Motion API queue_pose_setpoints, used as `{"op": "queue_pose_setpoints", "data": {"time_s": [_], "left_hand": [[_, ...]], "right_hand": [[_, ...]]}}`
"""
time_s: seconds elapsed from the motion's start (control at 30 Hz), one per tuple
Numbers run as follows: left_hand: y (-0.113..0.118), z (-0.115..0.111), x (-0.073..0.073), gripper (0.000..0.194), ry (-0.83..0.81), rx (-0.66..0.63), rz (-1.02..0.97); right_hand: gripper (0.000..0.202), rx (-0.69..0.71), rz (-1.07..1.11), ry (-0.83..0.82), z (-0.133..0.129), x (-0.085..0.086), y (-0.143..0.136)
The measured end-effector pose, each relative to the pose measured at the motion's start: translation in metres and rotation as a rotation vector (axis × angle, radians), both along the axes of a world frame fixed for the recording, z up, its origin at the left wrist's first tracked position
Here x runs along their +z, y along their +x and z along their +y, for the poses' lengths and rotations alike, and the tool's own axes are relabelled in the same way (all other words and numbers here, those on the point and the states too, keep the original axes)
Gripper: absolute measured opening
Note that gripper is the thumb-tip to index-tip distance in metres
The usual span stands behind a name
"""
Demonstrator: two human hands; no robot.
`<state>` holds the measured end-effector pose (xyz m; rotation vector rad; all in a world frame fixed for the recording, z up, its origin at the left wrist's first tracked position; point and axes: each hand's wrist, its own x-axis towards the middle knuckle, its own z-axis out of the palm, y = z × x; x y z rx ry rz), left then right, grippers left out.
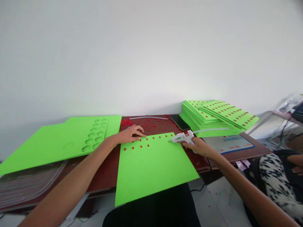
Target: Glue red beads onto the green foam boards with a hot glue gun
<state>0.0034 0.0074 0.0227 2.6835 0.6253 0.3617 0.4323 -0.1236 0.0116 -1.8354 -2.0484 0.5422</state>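
Observation:
A green foam sheet (156, 170) lies over the table's front edge and my lap, with red beads (141, 146) in two rows near its far edge. My left hand (131, 134) rests at the sheet's far left edge, fingers stretched and thumb apart, with no held object visible. My right hand (196, 146) is wrapped round the handle of a white glue gun (183, 137). The gun's nozzle points left, close above the sheet near the right end of the far row. A clear glue stick (213, 129) sticks out of the gun's back.
Loose red beads (126, 123) and another glue stick (148, 117) lie behind the sheet. A phone (180, 122) sits beside a stack of beaded green sheets (196, 118). Large green sheets (52, 142) cover the left. A person in patterned clothing (276, 176) sits at right.

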Motion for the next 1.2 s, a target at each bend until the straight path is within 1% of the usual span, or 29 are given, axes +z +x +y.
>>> {"op": "queue_pose_setpoints", "data": {"time_s": [0.23, 0.47, 0.57, 0.67, 0.77, 0.87, 0.97, 1.07, 1.2], "left_hand": [[0.0, 0.0, 0.0, 0.031, 0.003, 0.005, -0.001], [0.0, 0.001, 0.0, 0.031, 0.005, -0.002, 0.007], [0.0, 0.001, 0.0, 0.03, 0.007, -0.007, -0.001], [-0.001, 0.003, -0.003, 0.03, 0.014, 0.002, 0.0], [-0.003, 0.005, -0.006, 0.03, 0.024, 0.005, -0.004], [-0.004, 0.007, -0.009, 0.03, 0.029, 0.005, -0.013], [-0.004, 0.007, -0.009, 0.03, 0.036, 0.003, -0.015], [-0.003, 0.006, -0.008, 0.03, 0.028, 0.003, -0.016], [-0.002, 0.003, -0.006, 0.03, 0.022, 0.003, -0.021]], "right_hand": [[0.049, 0.04, 0.056, 0.007, -0.002, 0.004, -0.004], [0.047, 0.036, 0.036, 0.042, -0.002, 0.002, -0.004], [0.05, -0.011, -0.009, -0.011, -0.003, 0.006, -0.003], [0.052, -0.031, 0.013, -0.064, -0.002, 0.009, -0.003], [0.052, -0.012, 0.047, -0.062, 0.001, 0.009, -0.006], [0.053, -0.043, 0.06, -0.057, 0.002, 0.009, -0.008], [0.05, -0.114, 0.064, -0.039, -0.001, 0.011, -0.002], [0.049, -0.17, 0.025, -0.032, -0.006, 0.012, 0.012], [0.051, -0.153, 0.011, -0.039, -0.012, 0.008, 0.024]]}}
